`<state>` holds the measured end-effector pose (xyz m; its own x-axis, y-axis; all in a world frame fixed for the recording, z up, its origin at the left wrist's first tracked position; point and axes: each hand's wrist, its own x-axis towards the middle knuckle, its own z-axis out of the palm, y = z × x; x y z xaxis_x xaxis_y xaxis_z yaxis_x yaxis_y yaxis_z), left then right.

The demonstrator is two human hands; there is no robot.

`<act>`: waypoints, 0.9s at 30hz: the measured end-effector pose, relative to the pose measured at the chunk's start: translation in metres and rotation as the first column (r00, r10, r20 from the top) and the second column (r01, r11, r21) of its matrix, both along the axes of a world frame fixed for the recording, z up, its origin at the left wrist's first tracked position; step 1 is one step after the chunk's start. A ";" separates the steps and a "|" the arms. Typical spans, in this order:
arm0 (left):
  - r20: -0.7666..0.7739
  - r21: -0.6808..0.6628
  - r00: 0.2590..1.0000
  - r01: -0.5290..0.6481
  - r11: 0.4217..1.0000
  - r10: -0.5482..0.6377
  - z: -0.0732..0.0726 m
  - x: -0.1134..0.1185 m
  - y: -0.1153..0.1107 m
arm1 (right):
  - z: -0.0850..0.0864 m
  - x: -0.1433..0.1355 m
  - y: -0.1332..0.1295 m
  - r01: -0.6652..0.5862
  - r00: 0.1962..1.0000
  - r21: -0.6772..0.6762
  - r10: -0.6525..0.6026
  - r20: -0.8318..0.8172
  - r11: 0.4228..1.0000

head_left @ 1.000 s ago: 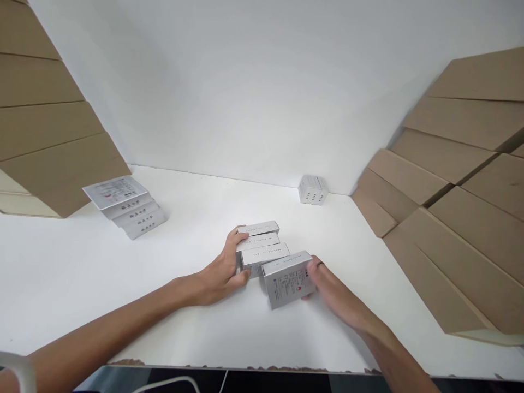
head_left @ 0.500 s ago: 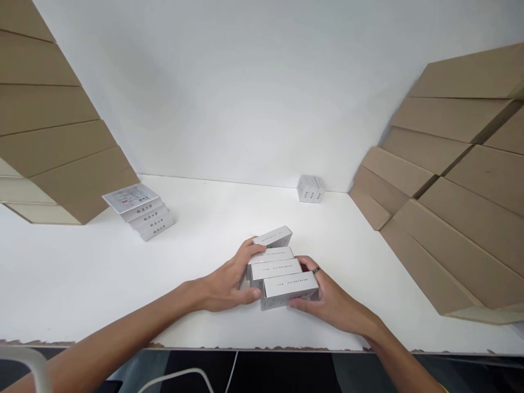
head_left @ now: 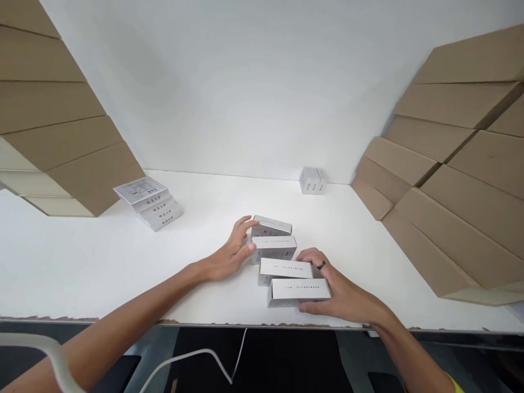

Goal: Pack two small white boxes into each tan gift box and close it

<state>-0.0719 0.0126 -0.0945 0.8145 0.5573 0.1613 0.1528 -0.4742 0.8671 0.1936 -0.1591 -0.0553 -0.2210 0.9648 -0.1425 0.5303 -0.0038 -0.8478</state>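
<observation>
Several small white cartons with fine black print stand on edge on the white tabletop before me, in a staggered row. My right hand (head_left: 329, 284) wraps the right ends of the two nearest, the front carton (head_left: 301, 289) and the one behind it (head_left: 285, 267); its thumb lies on the near side. At the left ends of the two farther cartons, the third (head_left: 274, 243) and the farthest (head_left: 272, 225), is my left hand (head_left: 235, 248). Its fingers are spread, with fingertips and thumb touching or almost touching them.
A fanned stack of white cartons (head_left: 155, 204) lies at the left. A small group of white cartons (head_left: 313, 181) stands against the back wall. Brown cardboard boxes are piled at left (head_left: 53, 103) and right (head_left: 442, 218). A white cable (head_left: 196, 352) hangs below the table's chipped front edge.
The cartons have spread into a near pair and two farther ones with gaps between. My left fingers have loosened; my right hand has come slightly nearer me with the near pair. The view has shifted.
</observation>
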 end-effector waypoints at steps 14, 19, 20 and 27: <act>0.074 -0.062 0.997 -0.019 0.998 0.024 0.015 0.013 0.004 | -0.003 -0.001 -0.001 0.009 0.998 0.001 -0.009 -0.061 1.000; 0.015 -0.158 0.999 -0.042 0.986 0.045 0.022 0.017 0.015 | -0.004 -0.001 0.006 0.002 0.994 -0.060 -0.008 -0.105 0.998; 0.019 -0.190 0.999 -0.038 0.981 0.042 0.023 0.017 0.018 | -0.004 -0.001 0.006 0.002 0.995 -0.061 -0.009 -0.103 0.998; 0.061 -0.289 0.998 0.019 0.957 -0.002 0.013 0.020 0.036 | -0.008 -0.002 0.005 0.040 0.994 -0.096 -0.050 -0.099 0.995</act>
<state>-0.0520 0.0490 -0.0813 0.8146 0.5785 0.0421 0.0936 -0.2028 0.9747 0.1921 -0.1546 -0.0630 -0.1957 0.9574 -0.2121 0.4397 -0.1077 -0.8917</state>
